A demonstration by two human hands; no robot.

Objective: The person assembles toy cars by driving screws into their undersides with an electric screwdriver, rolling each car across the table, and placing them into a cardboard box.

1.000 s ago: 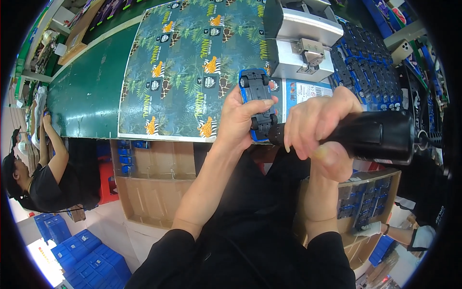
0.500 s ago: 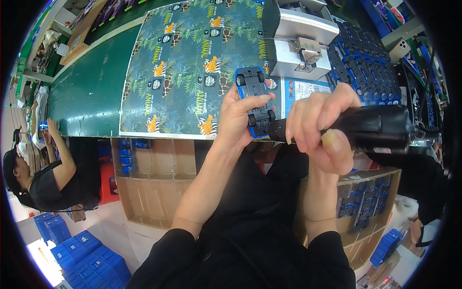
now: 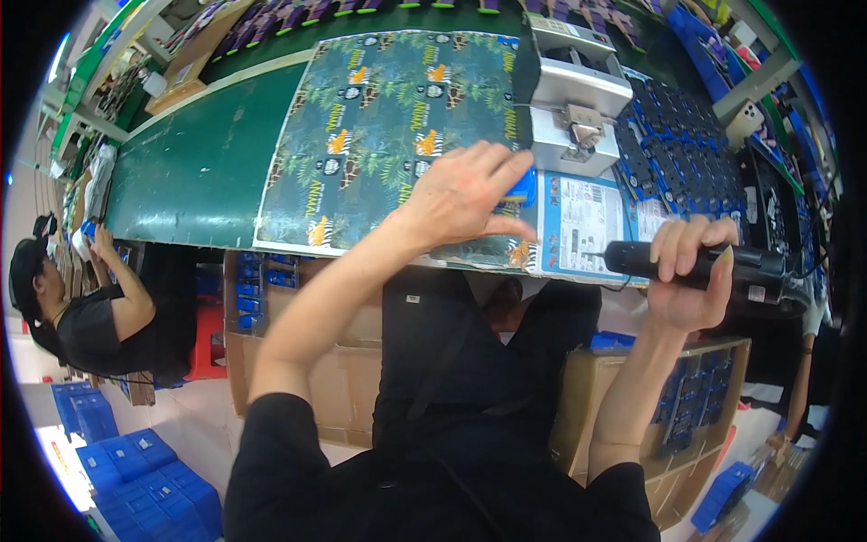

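Observation:
My left hand is over the front part of the table, back of the hand up. Its fingers curl over a blue toy car, mostly hidden behind them, and the thumb is spread off to the near side. My right hand is wrapped round a black electric screwdriver, which lies nearly level over the table's front edge with its tip to the left. A gap separates the tool from the car.
A silver metal fixture stands beyond my hands, with rows of blue-black car parts to its right. Animal-print sheets cover the green table. Cardboard boxes sit below the edge. A co-worker sits at left.
The screwdriver has pulled away to the right from the car. My left hand has turned over with the car, so its dark underside no longer shows. The view has shifted slightly.

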